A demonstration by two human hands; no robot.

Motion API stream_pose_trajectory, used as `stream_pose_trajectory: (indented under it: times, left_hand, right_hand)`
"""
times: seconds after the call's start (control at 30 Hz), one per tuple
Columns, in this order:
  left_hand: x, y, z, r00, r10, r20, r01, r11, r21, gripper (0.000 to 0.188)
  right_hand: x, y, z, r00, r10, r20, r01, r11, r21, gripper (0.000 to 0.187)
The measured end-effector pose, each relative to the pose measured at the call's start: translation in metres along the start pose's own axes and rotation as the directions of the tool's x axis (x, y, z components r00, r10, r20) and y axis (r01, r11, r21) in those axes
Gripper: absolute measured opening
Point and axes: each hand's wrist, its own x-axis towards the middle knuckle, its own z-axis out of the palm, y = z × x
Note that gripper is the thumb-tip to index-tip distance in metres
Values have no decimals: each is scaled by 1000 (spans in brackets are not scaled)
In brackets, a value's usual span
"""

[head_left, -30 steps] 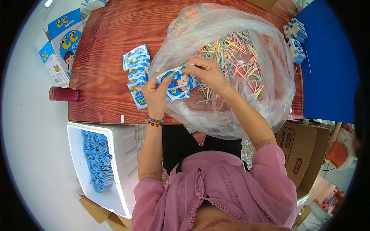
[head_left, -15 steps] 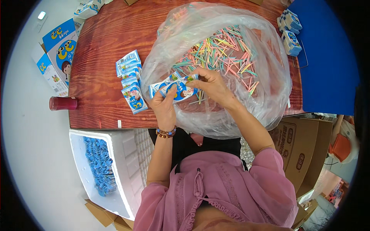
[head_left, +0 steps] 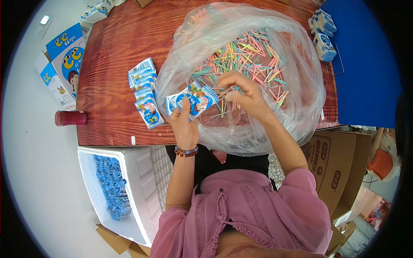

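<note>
Left hand (head_left: 185, 127): thumb clamped over overlapping packets (head_left: 202, 102) above the clear bag's (head_left: 307, 88) left side | packets flat, blue-and-white, serrated-ended, with lettering and cartoon figure | right hand (head_left: 249, 98): fingers bent, above bag, beside packets; cannot tell whether gripping | inside bag: pastel sticks (head_left: 256, 50) | left of bag: similar row (head_left: 149, 112) on worktop (head_left: 122, 41)

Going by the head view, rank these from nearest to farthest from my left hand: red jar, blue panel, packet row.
1. Packet row: just left of the left hand.
2. Red jar: farther out, same side.
3. Blue panel: far right.
</note>
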Motion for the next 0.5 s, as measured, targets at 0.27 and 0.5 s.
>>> stream_pose_trajectory:
  times: [0.27, 0.5]
  left_hand:
    - [-7, -1, 1, 987, -89, 132, 90, 996, 0, 18]
    - [-15, -2, -3, 988, -46, 145, 49, 999, -16, 19]
  right_hand:
    - [0, 11, 3, 834, -323, 446, 521, 727, -447, 31]
    - [20, -10, -56, 989, -82, 124, 130, 883, -450, 19]
